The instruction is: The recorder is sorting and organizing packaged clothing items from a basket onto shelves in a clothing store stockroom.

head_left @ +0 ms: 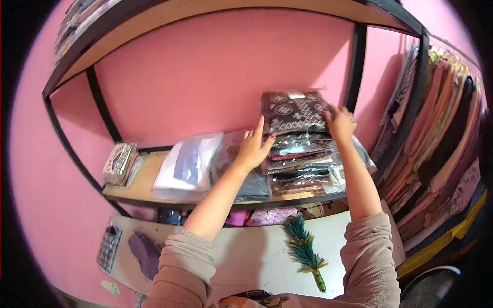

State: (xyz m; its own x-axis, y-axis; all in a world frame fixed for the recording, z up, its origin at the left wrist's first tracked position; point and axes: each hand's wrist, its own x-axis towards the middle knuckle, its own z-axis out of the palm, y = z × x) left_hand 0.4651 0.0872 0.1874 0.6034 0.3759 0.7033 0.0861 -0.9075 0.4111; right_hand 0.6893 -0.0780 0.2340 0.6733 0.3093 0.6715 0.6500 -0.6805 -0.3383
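A folded dark cloth with a white pattern, in clear plastic (290,114), lies atop a stack of packaged folded cloths (300,164) on the shelf. At its right edge is my right hand (341,124), with the thumb on the front and fingers curled around the side. My left hand (252,150) rests along the stack's left side, fingers stretched out and thumb apart, touching the lower left corner of the top package. The package looks slightly smeared by motion.
Left on the shelf stand a white package (182,164) and small packets (120,161). A feather duster (304,249) and a purple cloth (144,251) lie on the white table (236,267) below. Hanging clothes (436,133) fill the right side. Black posts (355,66) frame the shelf.
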